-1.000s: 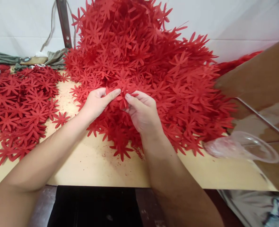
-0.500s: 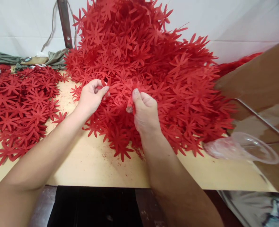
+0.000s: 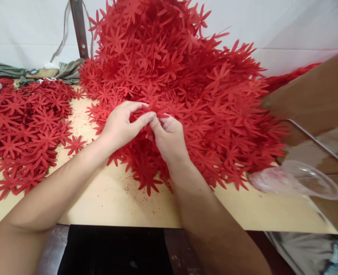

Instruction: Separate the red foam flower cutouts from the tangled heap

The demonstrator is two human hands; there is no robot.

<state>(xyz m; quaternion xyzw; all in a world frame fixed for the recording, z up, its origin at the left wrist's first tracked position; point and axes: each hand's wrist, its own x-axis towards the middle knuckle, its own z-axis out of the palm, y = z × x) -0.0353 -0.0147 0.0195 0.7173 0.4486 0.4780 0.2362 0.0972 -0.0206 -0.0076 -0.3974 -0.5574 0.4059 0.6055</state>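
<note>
Left hand [image 3: 120, 126] and right hand [image 3: 169, 137] meet fingertip to fingertip at the front slope of the big pile of red flower cutouts [image 3: 174, 88]. Both pinch the same red flower piece [image 3: 154, 110]: left thumb and forefinger closed on its left side, right thumb and fingers closed on its right side, other fingers curled in. The piece sits just above the pile surface, touching neighbouring cutouts. Both forearms cross the wooden tabletop [image 3: 108, 198] from the near edge. A flatter spread of red cutouts [image 3: 26, 126] lies to the left, apart from the big pile. One loose flower [image 3: 75, 144] sits between them. Clear plastic bag [image 3: 295, 177] and cardboard box [image 3: 314, 95] at right. Metal post [image 3: 79, 26] and grey cloth [image 3: 66, 70] at back, white wall behind.
</note>
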